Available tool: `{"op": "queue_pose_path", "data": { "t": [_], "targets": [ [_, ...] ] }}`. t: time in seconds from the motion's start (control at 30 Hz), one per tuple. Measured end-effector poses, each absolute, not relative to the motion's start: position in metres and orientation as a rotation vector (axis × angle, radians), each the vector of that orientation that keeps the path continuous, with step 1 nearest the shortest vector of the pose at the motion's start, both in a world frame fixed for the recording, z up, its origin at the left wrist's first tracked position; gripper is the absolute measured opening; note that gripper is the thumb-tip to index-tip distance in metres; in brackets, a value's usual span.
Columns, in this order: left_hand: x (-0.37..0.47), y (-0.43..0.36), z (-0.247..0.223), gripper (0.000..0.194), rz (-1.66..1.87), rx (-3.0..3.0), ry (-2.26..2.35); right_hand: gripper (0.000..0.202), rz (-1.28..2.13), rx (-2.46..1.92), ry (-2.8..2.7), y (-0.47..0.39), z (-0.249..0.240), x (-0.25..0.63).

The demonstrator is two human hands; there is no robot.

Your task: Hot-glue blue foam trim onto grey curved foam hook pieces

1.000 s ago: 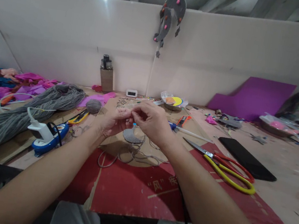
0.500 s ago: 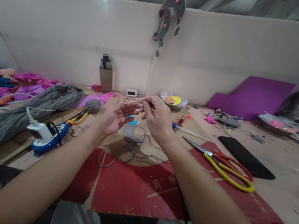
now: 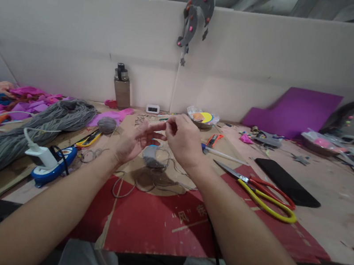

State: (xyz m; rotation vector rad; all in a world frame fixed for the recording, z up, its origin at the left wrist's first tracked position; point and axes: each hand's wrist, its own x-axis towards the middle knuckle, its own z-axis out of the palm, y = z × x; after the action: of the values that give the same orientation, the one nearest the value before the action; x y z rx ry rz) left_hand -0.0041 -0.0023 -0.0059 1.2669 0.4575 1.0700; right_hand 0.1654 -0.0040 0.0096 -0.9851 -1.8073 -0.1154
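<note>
My left hand [image 3: 138, 140] is raised over the cardboard, palm turned inward, its fingers apart and the index finger reaching to my right hand. My right hand [image 3: 182, 141] is closed in a pinch at the left fingertips. Whatever sits in that pinch is too small to make out. Below and between the hands is a grey crescent-shaped piece [image 3: 152, 158], with a bit of blue at its top. Loose grey yarn [image 3: 168, 188] loops around it on the cardboard [image 3: 149, 222].
Scissors [image 3: 255, 190], a black phone [image 3: 286, 182] and an orange cutter [image 3: 214, 140] lie to the right. On the left are a grey yarn hank [image 3: 47, 125], a yarn ball [image 3: 107, 125], a yellow cutter [image 3: 90, 139] and a blue power strip [image 3: 51, 171]. A decorated crescent [image 3: 198, 15] hangs on the partition.
My left fingers have curled somewhat from a flatter spread. The right hand has turned slightly and stays pinched at the left fingertips. The whole view has shifted a little.
</note>
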Motion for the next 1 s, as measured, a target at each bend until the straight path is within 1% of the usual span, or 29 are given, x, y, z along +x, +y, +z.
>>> {"op": "queue_pose_path", "data": {
  "t": [0.13, 0.23, 0.33, 0.4, 0.47, 0.53, 0.57, 0.63, 0.7, 0.77, 0.9, 1.0],
  "targets": [
    [-0.004, -0.003, -0.005, 0.055, 1.066, 1.236, 0.437, 0.009, 0.01, -1.08, -1.712, 0.001, 0.011, 0.166],
    [-0.007, -0.001, -0.004, 0.054, 1.112, 1.188, 0.442, 0.009, 0.314, -1.07, -1.588, 0.005, 0.014, 0.167],
    [-0.01, 0.002, -0.003, 0.056, 1.175, 1.128, 0.479, 0.014, 0.684, -0.903, -1.536, 0.005, 0.016, 0.166],
    [-0.012, 0.003, -0.003, 0.058, 1.191, 1.102, 0.494, 0.019, 0.799, -0.796, -1.542, 0.001, 0.016, 0.165],
    [-0.011, 0.003, -0.003, 0.058, 1.194, 1.096, 0.486, 0.027, 0.817, -0.758, -1.557, -0.002, 0.016, 0.164],
    [-0.01, 0.003, -0.004, 0.052, 1.204, 1.1, 0.472, 0.032, 0.845, -0.748, -1.564, -0.003, 0.016, 0.162],
    [-0.009, 0.003, -0.004, 0.047, 1.215, 1.1, 0.47, 0.029, 0.857, -0.736, -1.565, -0.003, 0.015, 0.162],
    [-0.008, 0.004, -0.005, 0.037, 1.245, 1.091, 0.478, 0.018, 0.846, -0.7, -1.56, -0.001, 0.014, 0.161],
    [-0.007, 0.004, -0.006, 0.031, 1.277, 1.07, 0.489, 0.01, 0.779, -0.702, -1.554, 0.002, 0.012, 0.161],
    [-0.008, 0.005, -0.005, 0.033, 1.292, 1.049, 0.497, 0.003, 0.712, -0.749, -1.544, 0.006, 0.01, 0.162],
    [-0.01, 0.004, -0.003, 0.039, 1.284, 1.033, 0.494, 0.017, 0.604, -0.818, -1.587, 0.006, 0.007, 0.162],
    [-0.01, 0.002, -0.001, 0.041, 1.288, 1.039, 0.502, 0.015, 0.429, -0.856, -1.653, 0.0, 0.007, 0.16]
  ]
}}
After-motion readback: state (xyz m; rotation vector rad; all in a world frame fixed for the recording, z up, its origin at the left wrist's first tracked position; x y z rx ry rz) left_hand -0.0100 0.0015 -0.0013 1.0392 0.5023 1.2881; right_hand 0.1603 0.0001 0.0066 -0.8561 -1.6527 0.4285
